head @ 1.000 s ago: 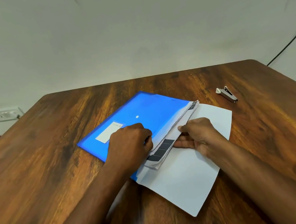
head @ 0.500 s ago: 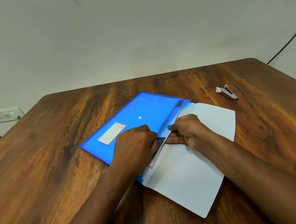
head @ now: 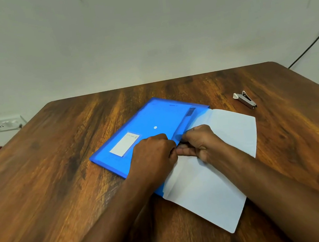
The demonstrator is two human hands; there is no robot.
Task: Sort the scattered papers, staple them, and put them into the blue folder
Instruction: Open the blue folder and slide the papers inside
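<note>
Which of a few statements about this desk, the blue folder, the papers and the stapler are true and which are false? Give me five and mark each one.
1. The stapler lies on the table apart from both hands. True.
2. The blue folder stands upright against the wall. False: it lies flat on the table.
3. The left hand rests on the folder next to its white label. True.
4. The right hand holds the stapler. False: it is at the folder's opening, on the white flap.
5. A wall socket shows on the right. False: it is on the left.
</note>
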